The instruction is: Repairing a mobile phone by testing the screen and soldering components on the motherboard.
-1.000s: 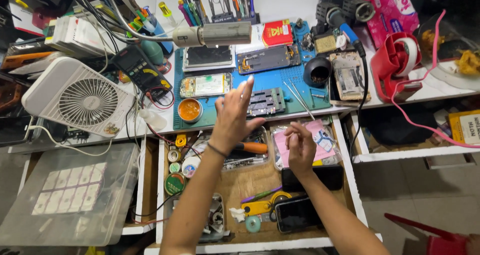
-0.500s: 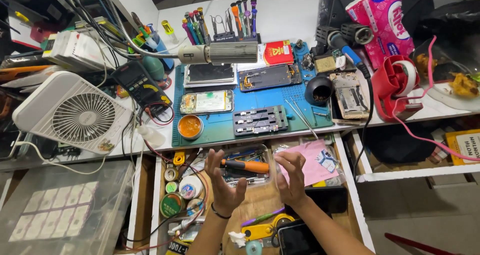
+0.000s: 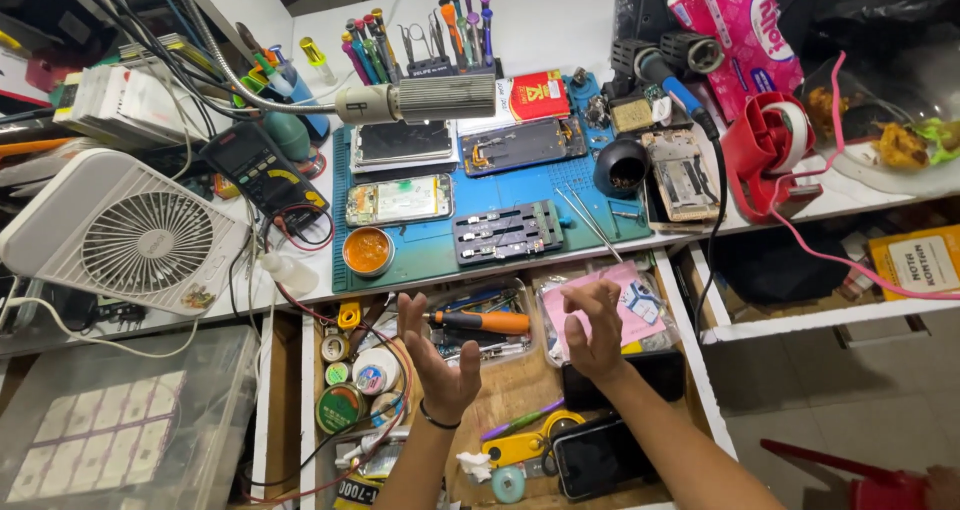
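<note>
My left hand (image 3: pixel 440 355) is held palm up with its fingers spread, above the open wooden drawer (image 3: pixel 500 390). My right hand (image 3: pixel 595 330) faces it a short way to the right, fingers loosely curved, holding nothing. Between and just behind the hands, an orange-handled screwdriver (image 3: pixel 480 322) lies on a clear plastic box. A pink packet (image 3: pixel 625 305) lies behind my right hand. Further back is the blue work mat (image 3: pixel 450 205) with a black multi-slot holder (image 3: pixel 508 232), opened phones (image 3: pixel 400 200) and a small orange tin (image 3: pixel 367 252).
A white fan (image 3: pixel 140 240) and a black multimeter (image 3: pixel 262 168) sit at the left. A red tape dispenser (image 3: pixel 765 150) stands at the right. Tape rolls (image 3: pixel 345 405) and dark phones (image 3: pixel 600 455) fill the drawer. A rack of screwdrivers (image 3: pixel 420 30) stands at the back.
My left hand has pulled back from the blue mat to over the drawer. Both hands now face each other with nothing in them.
</note>
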